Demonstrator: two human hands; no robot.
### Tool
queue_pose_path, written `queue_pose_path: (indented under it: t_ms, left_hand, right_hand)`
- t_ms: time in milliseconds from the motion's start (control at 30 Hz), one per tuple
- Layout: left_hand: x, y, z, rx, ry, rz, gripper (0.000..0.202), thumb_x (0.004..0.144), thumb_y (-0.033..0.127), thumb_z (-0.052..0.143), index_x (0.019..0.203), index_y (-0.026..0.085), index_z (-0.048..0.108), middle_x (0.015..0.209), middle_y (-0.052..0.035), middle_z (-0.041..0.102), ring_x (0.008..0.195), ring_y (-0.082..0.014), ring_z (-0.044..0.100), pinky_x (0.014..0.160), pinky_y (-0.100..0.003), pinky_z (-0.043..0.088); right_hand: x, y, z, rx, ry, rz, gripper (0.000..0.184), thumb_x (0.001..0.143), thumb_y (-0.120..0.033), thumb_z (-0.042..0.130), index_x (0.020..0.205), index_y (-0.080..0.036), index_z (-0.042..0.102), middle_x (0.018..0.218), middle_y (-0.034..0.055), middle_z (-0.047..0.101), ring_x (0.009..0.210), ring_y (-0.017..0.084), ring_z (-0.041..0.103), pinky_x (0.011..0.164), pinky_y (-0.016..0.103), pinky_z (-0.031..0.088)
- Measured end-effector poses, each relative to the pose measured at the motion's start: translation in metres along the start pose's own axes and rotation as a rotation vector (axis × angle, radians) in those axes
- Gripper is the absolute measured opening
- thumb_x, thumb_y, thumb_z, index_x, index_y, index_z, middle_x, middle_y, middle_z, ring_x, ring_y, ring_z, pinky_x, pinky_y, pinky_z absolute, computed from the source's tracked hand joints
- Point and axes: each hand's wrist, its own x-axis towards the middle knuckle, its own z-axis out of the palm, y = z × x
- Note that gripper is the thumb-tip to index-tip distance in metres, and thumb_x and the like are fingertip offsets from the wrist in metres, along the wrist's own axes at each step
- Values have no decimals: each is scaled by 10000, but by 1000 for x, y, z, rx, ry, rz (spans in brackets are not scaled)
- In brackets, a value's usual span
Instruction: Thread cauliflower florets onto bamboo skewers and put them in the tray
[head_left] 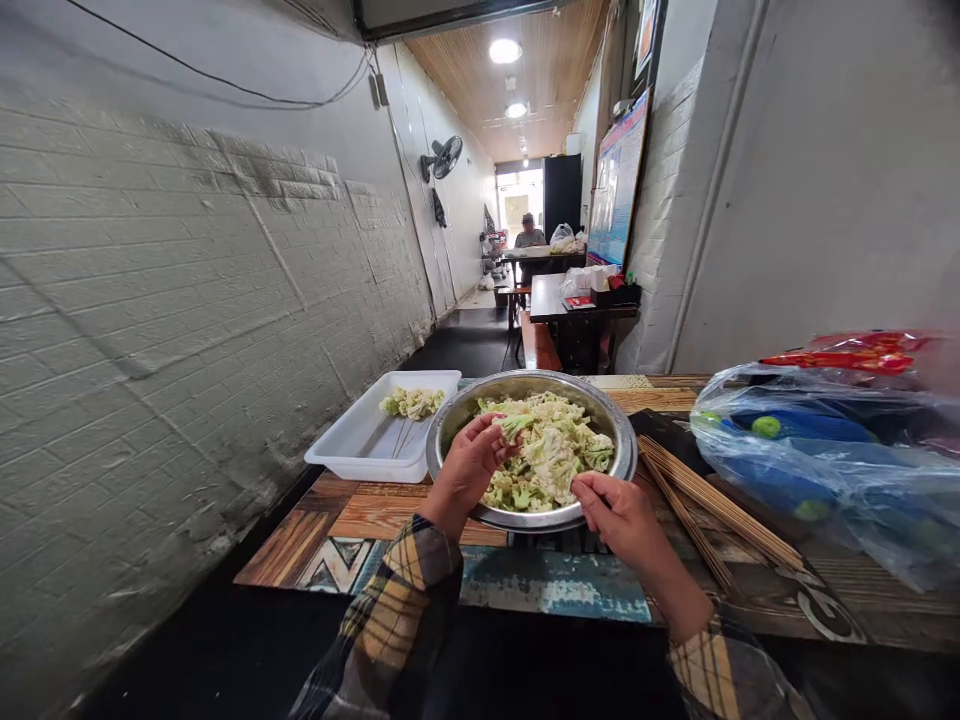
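While left hand [469, 465] pinches a cauliflower floret [516, 426] over the steel bowl [622, 440] — grip its stem | right hand [619, 510] (fingers curled, apparently empty) steadies the rim — hold it firm.

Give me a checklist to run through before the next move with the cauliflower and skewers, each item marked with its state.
1. Left hand grips a cauliflower floret: ok.
2. Right hand holds a skewer: cannot tell; it rests at the rim of the steel bowl.
3. Bamboo skewers lie beside that hand: ok.
4. Bowl sits fully on the table: ok.
5. White tray has room left: ok; few skewered florets at its far end.
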Motion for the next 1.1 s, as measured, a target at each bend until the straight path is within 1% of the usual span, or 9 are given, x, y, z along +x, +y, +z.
queue_pose_path:
  t_ms: [133, 267, 433, 500, 667, 800, 867, 967, 1100]
  left_hand:
    - [-4, 0, 2, -8, 11, 15, 294, 664, 227, 779, 895, 158, 611, 847, -15, 658, 729, -136, 669, 685, -239, 511]
    - [-8, 0, 5, 51, 8, 39, 277, 655, 214, 787, 878, 164, 631, 872, -4, 640, 780, -137, 668, 653, -198, 477]
    - [-9, 0, 4, 64, -22, 34, 255, 682, 212, 769, 895, 169, 636, 876, -5, 638, 798, -134, 664, 655, -194, 470]
    - [-9, 0, 3, 45, -30, 27, 264, 704, 231, 751, 929, 172, 627, 857, -9, 646, 765, -133, 666, 660, -212, 483]
    - [-6, 0, -1, -13, -16, 10, 411, 733, 279, 721, 1111, 197, 583, 809, -17, 659, 724, -150, 668, 660, -262, 516]
    - [-6, -1, -1, -16, -21, -13, 383, 744, 309, 717, 1089, 176, 617, 841, -41, 662, 736, -145, 657, 644, -249, 505]
    - [-6, -2, 0, 11, -40, -27, 409, 715, 267, 746, 1095, 167, 634, 855, -40, 654, 752, -134, 646, 659, -236, 495]
    - [-7, -2, 2, 55, -59, -30, 490, 642, 186, 795, 1107, 162, 642, 782, -12, 621, 765, -133, 635, 637, -212, 470]
    - [-8, -1, 4, 78, -30, -69, 435, 675, 300, 784, 1051, 136, 639, 711, -6, 610, 639, -108, 610, 555, -204, 440]
  right_hand:
    - [0, -2, 0, -27, -23, -8, 390, 953, -413, 374, 642, -203, 483, 517, -45, 484, 427, 90, 458, 443, 196, 338]
    - [0, -4, 1, -45, -43, -11, 382, 956, -400, 376, 649, -204, 487, 510, -46, 484, 438, 95, 460, 459, 200, 341]
    - [0, -5, 1, -76, 0, -43, 377, 953, -383, 392, 640, -205, 502, 495, -41, 496, 484, 113, 482, 517, 214, 362]
    - [0, -5, 2, -81, 4, -55, 377, 952, -376, 394, 636, -206, 510, 493, -37, 504, 498, 121, 494, 526, 220, 363]
    - [0, -3, 3, -82, -5, -58, 371, 950, -389, 397, 652, -212, 529, 485, -34, 507, 504, 133, 504, 520, 231, 357]
    - [0, -3, 3, -94, 5, -65, 380, 952, -394, 390, 650, -212, 532, 486, -33, 507, 511, 138, 508, 537, 241, 359]
    - [0, -3, 3, -97, 11, -72, 382, 949, -385, 392, 639, -211, 529, 483, -34, 504, 515, 138, 509, 544, 242, 359]
    - [0, -4, 2, -87, 17, -61, 378, 948, -380, 388, 641, -210, 529, 489, -36, 503, 510, 134, 510, 531, 235, 357]
    - [0, -3, 3, -71, 13, -51, 386, 949, -406, 384, 649, -210, 527, 493, -37, 499, 490, 127, 500, 503, 227, 352]
